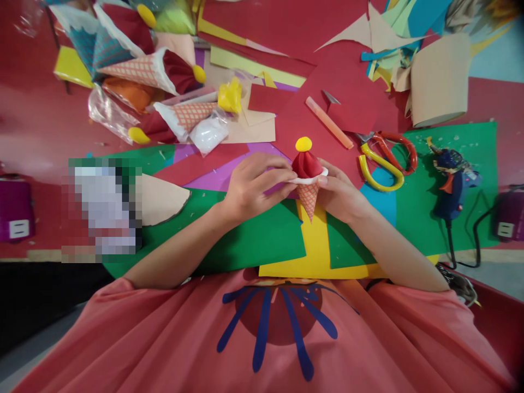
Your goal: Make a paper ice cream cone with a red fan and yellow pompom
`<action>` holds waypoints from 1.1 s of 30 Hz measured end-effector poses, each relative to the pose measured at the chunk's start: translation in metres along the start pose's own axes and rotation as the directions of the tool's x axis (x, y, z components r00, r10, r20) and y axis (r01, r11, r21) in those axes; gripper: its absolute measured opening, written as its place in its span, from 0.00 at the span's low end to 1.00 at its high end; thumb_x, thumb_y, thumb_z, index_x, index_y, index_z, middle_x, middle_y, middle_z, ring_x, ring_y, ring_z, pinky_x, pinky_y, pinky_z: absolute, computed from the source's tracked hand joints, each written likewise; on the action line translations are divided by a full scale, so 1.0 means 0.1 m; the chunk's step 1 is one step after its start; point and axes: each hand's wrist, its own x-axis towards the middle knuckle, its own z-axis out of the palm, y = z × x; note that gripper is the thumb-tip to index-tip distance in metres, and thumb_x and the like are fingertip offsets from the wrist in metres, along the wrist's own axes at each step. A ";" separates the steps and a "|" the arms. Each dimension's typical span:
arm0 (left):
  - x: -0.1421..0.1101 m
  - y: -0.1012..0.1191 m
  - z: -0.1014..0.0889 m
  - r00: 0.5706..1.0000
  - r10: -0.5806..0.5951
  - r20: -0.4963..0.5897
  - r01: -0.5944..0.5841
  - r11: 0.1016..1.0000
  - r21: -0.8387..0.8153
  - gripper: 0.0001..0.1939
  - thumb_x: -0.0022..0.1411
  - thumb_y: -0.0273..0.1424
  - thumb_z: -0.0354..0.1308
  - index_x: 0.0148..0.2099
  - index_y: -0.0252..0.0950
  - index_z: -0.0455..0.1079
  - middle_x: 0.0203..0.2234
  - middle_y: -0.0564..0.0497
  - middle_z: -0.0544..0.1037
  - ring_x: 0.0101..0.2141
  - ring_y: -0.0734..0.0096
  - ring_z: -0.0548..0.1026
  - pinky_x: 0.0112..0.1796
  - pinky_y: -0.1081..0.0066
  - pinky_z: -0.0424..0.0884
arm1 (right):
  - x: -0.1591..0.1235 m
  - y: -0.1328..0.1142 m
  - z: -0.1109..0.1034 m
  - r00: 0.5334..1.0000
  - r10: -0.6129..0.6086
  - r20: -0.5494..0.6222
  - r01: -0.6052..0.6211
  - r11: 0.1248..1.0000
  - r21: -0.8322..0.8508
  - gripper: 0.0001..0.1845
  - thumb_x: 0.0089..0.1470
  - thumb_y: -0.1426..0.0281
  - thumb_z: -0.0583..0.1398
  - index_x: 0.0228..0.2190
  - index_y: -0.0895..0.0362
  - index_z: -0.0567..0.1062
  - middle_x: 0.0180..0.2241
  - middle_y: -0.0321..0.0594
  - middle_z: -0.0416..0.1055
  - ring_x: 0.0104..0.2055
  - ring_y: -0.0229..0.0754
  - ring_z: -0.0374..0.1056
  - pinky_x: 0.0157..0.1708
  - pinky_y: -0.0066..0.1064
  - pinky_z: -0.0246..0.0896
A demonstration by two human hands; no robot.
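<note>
Between my two hands is a small paper ice cream cone (309,195) with a pink criss-cross pattern, point downward. Pleated red paper (307,165) rises from its white rim, topped by a yellow oval piece (303,144). My left hand (257,183) pinches the rim's left edge with thumb and fingertips. On the other side, my right hand (338,188) grips the rim, its thumb at the front and its fingers partly hidden behind the cone. Under the hands lie green sheets (254,234) and a yellow sheet (317,240).
Scissors (382,161) with red and yellow handles lie right of my hands, below an orange marker-like stick (329,123). A blue glue gun (452,185) with a cord sits far right. Similar paper cones (137,71) and bagged bits pile up at the upper left.
</note>
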 end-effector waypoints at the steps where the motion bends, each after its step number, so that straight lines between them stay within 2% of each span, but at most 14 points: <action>1: 0.00 0.00 0.00 1.000 -0.009 0.009 0.009 1.000 0.000 0.04 0.63 0.32 0.61 0.39 0.38 0.70 0.32 0.51 0.81 0.32 0.74 0.78 0.33 0.73 0.75 | 0.00 0.00 0.00 1.000 0.002 -0.002 -0.002 1.000 0.001 0.23 0.36 0.62 0.73 0.35 0.52 0.73 0.32 0.31 0.74 0.36 0.37 0.71 0.40 0.30 0.68; 9: 0.01 0.01 -0.02 1.000 0.002 -0.002 -0.002 1.000 0.030 0.05 0.63 0.33 0.61 0.39 0.37 0.71 0.31 0.51 0.80 0.32 0.75 0.76 0.32 0.73 0.75 | 0.00 0.00 0.03 1.000 -0.019 0.010 0.018 1.000 0.016 0.24 0.38 0.61 0.72 0.39 0.51 0.74 0.34 0.31 0.75 0.36 0.36 0.71 0.40 0.28 0.69; 16: -0.02 0.01 0.00 1.000 -0.024 -0.015 0.024 0.998 0.052 0.05 0.63 0.34 0.61 0.39 0.39 0.70 0.33 0.52 0.79 0.33 0.75 0.76 0.33 0.73 0.75 | -0.01 0.02 0.06 0.999 -0.043 -0.014 0.043 0.999 -0.002 0.25 0.40 0.58 0.71 0.41 0.50 0.74 0.39 0.34 0.76 0.43 0.41 0.73 0.48 0.35 0.69; 19: -0.01 0.02 -0.01 1.000 -0.012 -0.007 0.012 0.998 0.063 0.06 0.63 0.35 0.62 0.39 0.39 0.70 0.34 0.51 0.79 0.34 0.75 0.76 0.34 0.73 0.75 | -0.02 0.04 0.08 0.998 -0.067 -0.012 0.066 0.997 -0.041 0.27 0.38 0.59 0.73 0.41 0.50 0.74 0.40 0.34 0.77 0.44 0.40 0.73 0.48 0.33 0.70; 26: -0.01 0.04 -0.01 0.999 -0.046 0.004 0.045 0.996 0.078 0.11 0.64 0.40 0.59 0.44 0.39 0.69 0.35 0.51 0.79 0.36 0.74 0.78 0.36 0.73 0.77 | -0.02 0.05 0.07 0.997 -0.077 0.007 0.077 0.996 -0.055 0.24 0.42 0.61 0.70 0.41 0.51 0.72 0.37 0.33 0.74 0.40 0.37 0.71 0.44 0.30 0.70; 33: -0.01 0.04 -0.02 0.999 -0.032 -0.029 0.033 0.999 0.041 0.06 0.65 0.35 0.59 0.41 0.38 0.69 0.33 0.51 0.79 0.34 0.75 0.78 0.35 0.75 0.77 | -0.02 0.02 0.08 1.000 -0.016 0.010 0.016 1.000 -0.005 0.22 0.41 0.61 0.68 0.39 0.51 0.71 0.35 0.34 0.73 0.39 0.40 0.71 0.47 0.37 0.68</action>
